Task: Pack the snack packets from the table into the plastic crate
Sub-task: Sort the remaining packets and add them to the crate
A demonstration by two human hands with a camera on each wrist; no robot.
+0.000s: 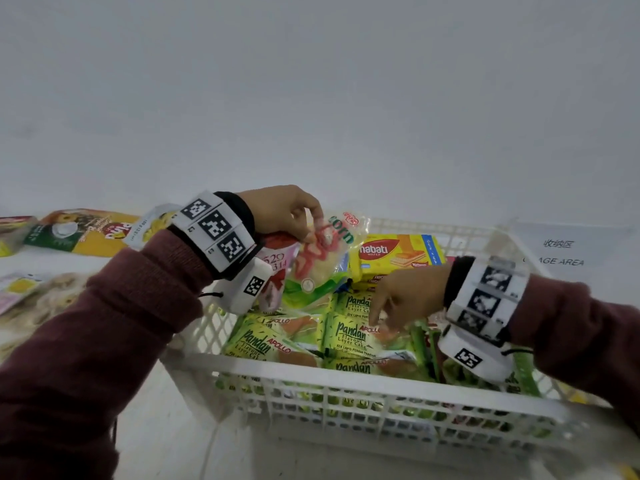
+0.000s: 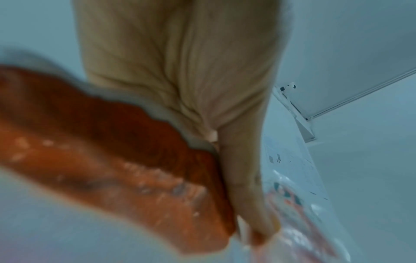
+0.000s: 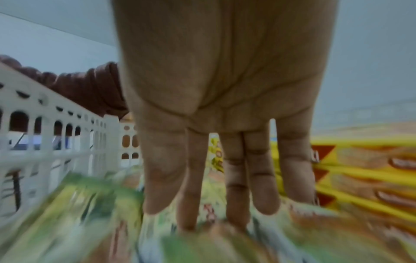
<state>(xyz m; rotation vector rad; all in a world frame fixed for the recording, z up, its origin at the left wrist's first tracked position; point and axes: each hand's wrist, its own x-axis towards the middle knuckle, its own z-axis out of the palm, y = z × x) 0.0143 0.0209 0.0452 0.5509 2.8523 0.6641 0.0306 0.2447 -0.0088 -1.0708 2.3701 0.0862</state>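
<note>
A white lattice crate (image 1: 346, 379) holds several green Pandan cake packets (image 1: 349, 334) and yellow Nabati wafer packs (image 1: 398, 252). My left hand (image 1: 291, 213) hangs over the crate's far left corner and pinches the top of a clear corn snack packet (image 1: 322, 258) with red lettering; a red and white packet (image 1: 277, 271) hangs beside it under the same hand. In the left wrist view the thumb (image 2: 243, 178) presses on the red packet (image 2: 112, 151). My right hand (image 1: 398, 303) reaches into the crate, its straight fingers (image 3: 236, 186) touching the Pandan packets (image 3: 90, 204).
More snack packets lie on the table at the far left, among them a yellow and green pack (image 1: 86, 233). A paper sign (image 1: 568, 252) lies to the right of the crate. The crate wall (image 3: 56, 142) stands left of my right hand.
</note>
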